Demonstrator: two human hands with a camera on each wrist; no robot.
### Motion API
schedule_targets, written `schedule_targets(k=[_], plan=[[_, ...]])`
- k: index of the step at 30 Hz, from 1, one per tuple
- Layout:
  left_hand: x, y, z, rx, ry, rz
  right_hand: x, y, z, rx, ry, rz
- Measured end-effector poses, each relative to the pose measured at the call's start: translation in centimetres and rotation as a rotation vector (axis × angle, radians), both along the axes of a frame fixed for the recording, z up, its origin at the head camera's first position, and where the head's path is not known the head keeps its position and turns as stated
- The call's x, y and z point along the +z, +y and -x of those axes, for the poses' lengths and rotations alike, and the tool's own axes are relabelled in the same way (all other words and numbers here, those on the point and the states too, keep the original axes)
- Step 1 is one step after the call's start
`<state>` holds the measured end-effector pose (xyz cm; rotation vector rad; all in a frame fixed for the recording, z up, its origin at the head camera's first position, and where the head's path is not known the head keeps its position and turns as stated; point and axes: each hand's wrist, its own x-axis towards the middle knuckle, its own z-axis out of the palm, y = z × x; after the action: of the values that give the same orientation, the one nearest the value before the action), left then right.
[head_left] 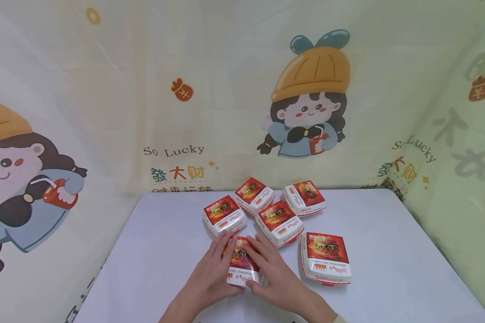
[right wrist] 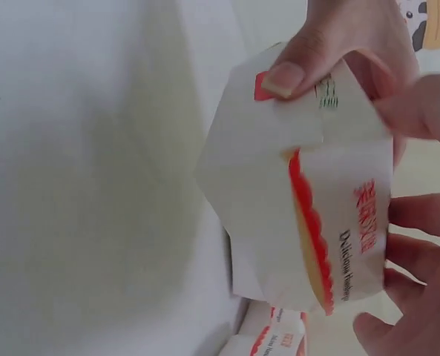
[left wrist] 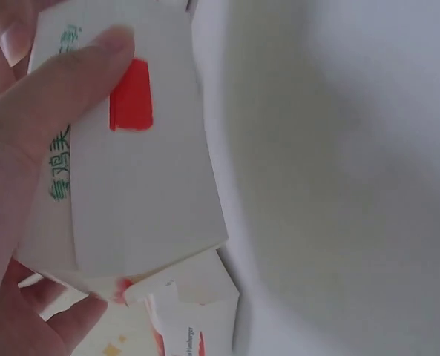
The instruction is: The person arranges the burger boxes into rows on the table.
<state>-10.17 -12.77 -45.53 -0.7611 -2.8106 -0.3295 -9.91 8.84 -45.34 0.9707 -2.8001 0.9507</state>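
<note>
A closed white-and-red paper burger box (head_left: pixel 242 268) with a burger picture on its lid is held between both hands near the front of the table. My left hand (head_left: pixel 210 274) grips its left side, with fingers over the lid. In the left wrist view the left thumb (left wrist: pixel 75 78) presses beside the red tab (left wrist: pixel 134 96) on the front flap. From the other side my right hand (head_left: pixel 280 279) holds the box, fingertips on the lid and thumb at the front edge. The right wrist view shows the box's side (right wrist: pixel 353 245) with red lettering, right fingers (right wrist: pixel 420 248) along the lid.
Several matching closed burger boxes stand on the white table (head_left: pixel 153 251): one box (head_left: pixel 326 255) right of the hands, another box (head_left: pixel 224 215) just behind them, and more boxes (head_left: pixel 279 222) further back. A printed cloth backdrop (head_left: pixel 226 112) surrounds the table.
</note>
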Motion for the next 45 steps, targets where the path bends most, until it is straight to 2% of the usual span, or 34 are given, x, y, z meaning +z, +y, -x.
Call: schedule_targets(k=[8, 12, 18, 25, 32, 35, 38, 45], plan=[[0.3, 0.4, -0.4, 0.043, -0.090, -0.061, 0.3, 0.2, 0.0, 0.048, 0.051, -0.124], [0.3, 0.5, -0.5, 0.036, -0.112, -0.087, 0.3, 0.1, 0.1, 0.033, 0.021, -0.164], [0.2, 0.4, -0.7, 0.020, -0.141, -0.122, 0.4, 0.2, 0.2, 0.015, 0.009, -0.181], [0.4, 0.0, -0.7, 0.000, -0.258, -0.114, 0.5, 0.7, 0.3, 0.034, -0.010, -0.168], [-0.1, -0.5, -0.9, -0.038, -0.227, -0.104, 0.3, 0.8, 0.2, 0.039, -0.058, -0.174], [-0.2, -0.5, -1.0, -0.031, -0.200, -0.104, 0.1, 0.8, 0.2, 0.041, -0.035, -0.186], [-0.1, -0.4, -1.0, -0.018, -0.194, -0.106, -0.1, 0.6, 0.1, 0.048, 0.033, -0.203], [0.4, -0.3, -0.9, 0.018, -0.307, -0.114, -0.6, 0.3, 0.1, 0.084, 0.166, -0.225]])
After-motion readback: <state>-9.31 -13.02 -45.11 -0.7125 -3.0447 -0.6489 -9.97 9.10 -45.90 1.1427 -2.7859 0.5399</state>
